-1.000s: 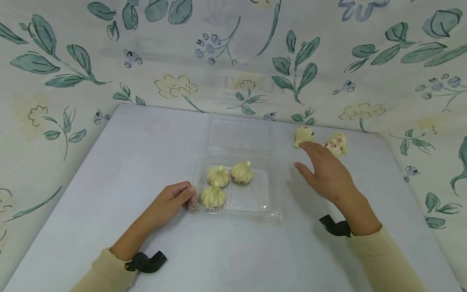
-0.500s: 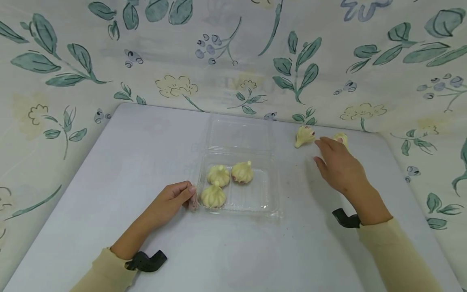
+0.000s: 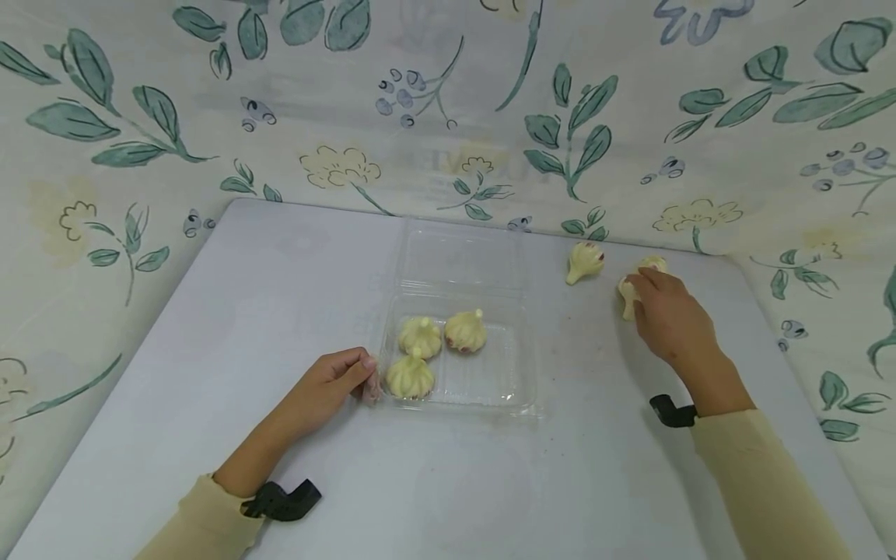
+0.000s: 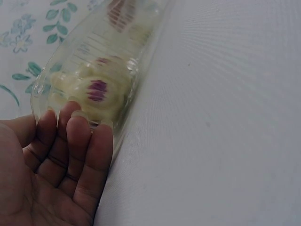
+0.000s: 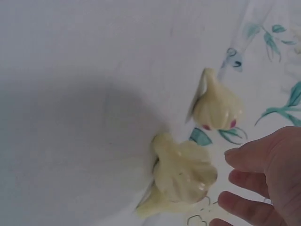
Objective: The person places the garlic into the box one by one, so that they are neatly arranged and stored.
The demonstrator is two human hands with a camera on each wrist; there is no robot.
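A clear plastic clamshell container (image 3: pixel 500 381) lies with its lid (image 3: pixel 458 253) folded back on the white table. Inside its left part sit three pale garlic bulbs (image 3: pixel 410 378). My left hand (image 3: pixel 325 389) pinches the container's left rim between thumb and fingers; in the left wrist view the fingertips (image 4: pixel 77 127) lie along the clear wall. At the back right, my right hand (image 3: pixel 673 323) reaches over a garlic bulb (image 3: pixel 627 299), covering part of it. In the right wrist view, its fingers are spread and slightly apart from that garlic bulb (image 5: pixel 183 172).
Another garlic bulb (image 3: pixel 652 264) lies partly hidden just beyond the right hand. One more bulb (image 3: pixel 584 262) rests further left, near the table's back edge. Behind the table (image 3: pixel 448 482) hangs a floral cloth (image 3: pixel 448 140). Each wrist carries a black mount (image 3: pixel 283 502).
My right hand has moved right, away from the single garlic bulb, and come down at the pair of bulbs. The left hand and the container have stayed in place.
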